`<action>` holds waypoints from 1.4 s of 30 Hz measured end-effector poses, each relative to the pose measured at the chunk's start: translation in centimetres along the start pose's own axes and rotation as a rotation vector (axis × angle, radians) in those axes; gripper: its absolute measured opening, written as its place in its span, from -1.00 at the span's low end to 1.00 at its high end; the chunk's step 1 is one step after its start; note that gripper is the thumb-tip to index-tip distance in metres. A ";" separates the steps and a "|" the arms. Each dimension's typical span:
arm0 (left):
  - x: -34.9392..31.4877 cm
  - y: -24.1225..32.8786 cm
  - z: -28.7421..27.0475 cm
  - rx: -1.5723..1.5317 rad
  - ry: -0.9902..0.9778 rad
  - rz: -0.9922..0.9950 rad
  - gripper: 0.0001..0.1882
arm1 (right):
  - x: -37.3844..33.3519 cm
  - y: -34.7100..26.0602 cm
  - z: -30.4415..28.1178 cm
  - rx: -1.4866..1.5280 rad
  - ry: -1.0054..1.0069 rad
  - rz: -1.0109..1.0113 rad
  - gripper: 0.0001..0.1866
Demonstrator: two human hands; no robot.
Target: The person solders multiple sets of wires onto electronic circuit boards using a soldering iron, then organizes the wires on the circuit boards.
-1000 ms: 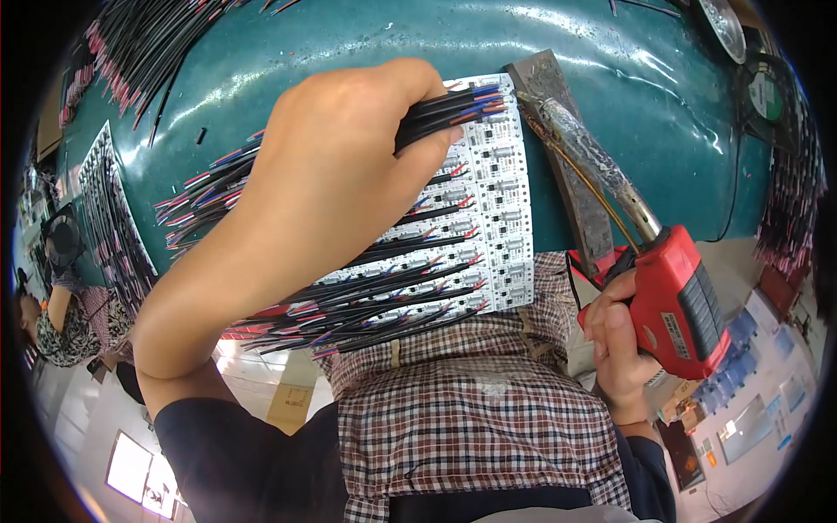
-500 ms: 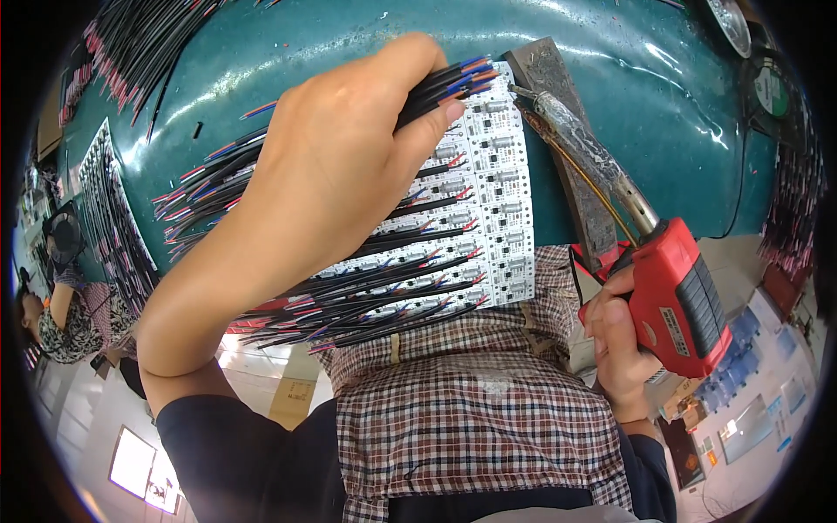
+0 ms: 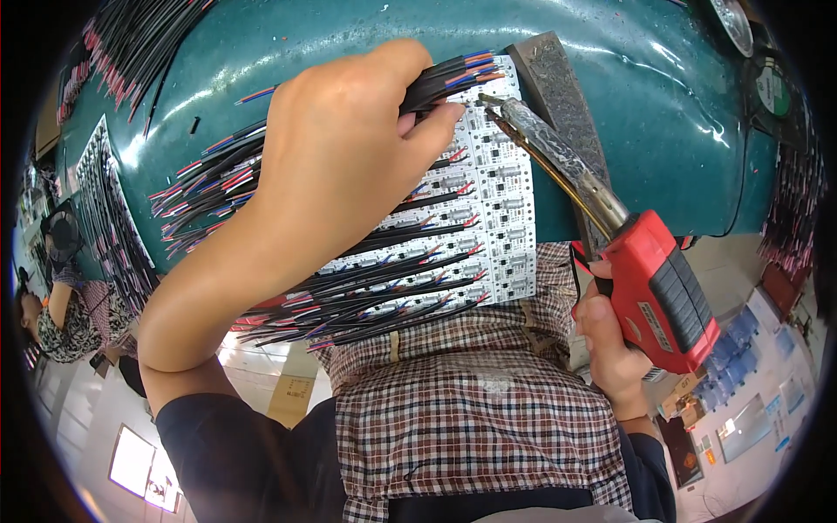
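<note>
My left hand (image 3: 336, 139) is closed around a bundle of black cables (image 3: 445, 80) with blue and orange wire ends, over the far part of a white circuit board panel (image 3: 510, 213). Rows of black cables with red and blue wire ends (image 3: 418, 235) lie across the panel towards the left. My right hand (image 3: 615, 353) grips a red and black soldering gun (image 3: 658, 288) at the right. Its metal tip (image 3: 488, 100) is over the panel's far part, close to the left thumb; I cannot tell whether it touches. A thin brass-coloured tube runs along the barrel.
A dark worn bar (image 3: 558, 87) lies along the panel's right side on the green table (image 3: 654, 131). More cable bundles lie at the far left (image 3: 139, 44) and right edge (image 3: 793, 192). A second cabled panel (image 3: 109, 200) is at left, near another person (image 3: 74, 322).
The soldering gun has moved left, its tip passing from beside the bar to over the panel. My left hand and its cables have shifted only slightly.
</note>
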State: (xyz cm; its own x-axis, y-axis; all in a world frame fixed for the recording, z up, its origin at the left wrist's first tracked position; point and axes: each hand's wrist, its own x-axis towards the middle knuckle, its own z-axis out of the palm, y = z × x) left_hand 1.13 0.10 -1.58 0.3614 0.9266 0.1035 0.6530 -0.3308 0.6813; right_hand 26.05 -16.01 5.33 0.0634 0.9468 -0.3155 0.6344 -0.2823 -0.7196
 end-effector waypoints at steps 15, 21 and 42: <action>0.0 0.1 0.5 0.034 0.031 0.063 -0.77 | 0.8 -0.5 0.4 0.090 -0.017 0.038 -0.87; 0.0 0.6 0.6 0.049 0.012 0.065 -0.81 | 0.3 -0.2 -0.2 -0.002 -0.008 0.018 -0.84; 0.8 0.3 -0.3 -0.013 -0.155 -0.033 -0.79 | -0.7 -0.4 0.3 0.070 0.032 0.125 -0.90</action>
State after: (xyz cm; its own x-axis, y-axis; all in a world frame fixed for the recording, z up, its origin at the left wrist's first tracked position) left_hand 1.39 0.85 -1.06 0.4394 0.8977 -0.0315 0.6576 -0.2975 0.6921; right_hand 25.53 -16.61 5.69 0.1636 0.9078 -0.3861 0.5646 -0.4071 -0.7180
